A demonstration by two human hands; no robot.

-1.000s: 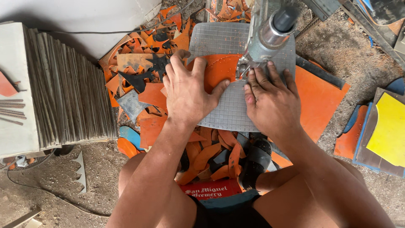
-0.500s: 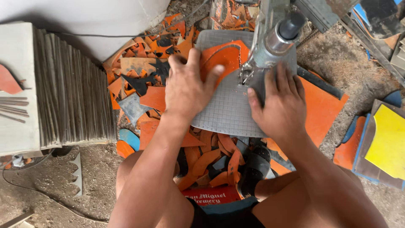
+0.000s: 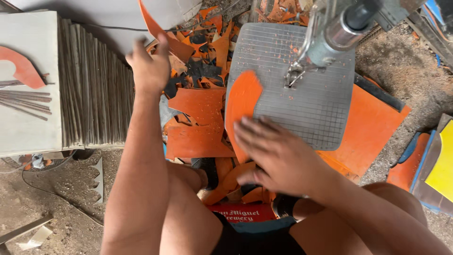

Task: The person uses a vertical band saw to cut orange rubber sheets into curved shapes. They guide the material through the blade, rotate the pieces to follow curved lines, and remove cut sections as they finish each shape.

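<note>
My left hand (image 3: 148,66) is raised over the scrap pile at the upper left, fingers closed on a long orange offcut (image 3: 158,28) that sticks up and away. My right hand (image 3: 278,158), blurred and with fingers spread, rests at the near left corner of the grey gridded saw table (image 3: 306,118). Its fingertips touch the lower end of a curved orange cut piece (image 3: 243,99) lying along the table's left edge. The saw's metal arm (image 3: 330,40) hangs over the table, and its blade (image 3: 290,80) stands free of the piece.
A heap of orange and black scraps (image 3: 198,113) lies left of the table. A stack of grey sheets (image 3: 94,89) and a white board with an orange cut shape (image 3: 21,68) stand at the left. An orange sheet (image 3: 373,132) and a yellow sheet (image 3: 443,165) lie at the right.
My left hand left the saw table and swung up and left with an offcut. My right hand slid down and left. The orange piece now lies off the blade at the table's left edge.
</note>
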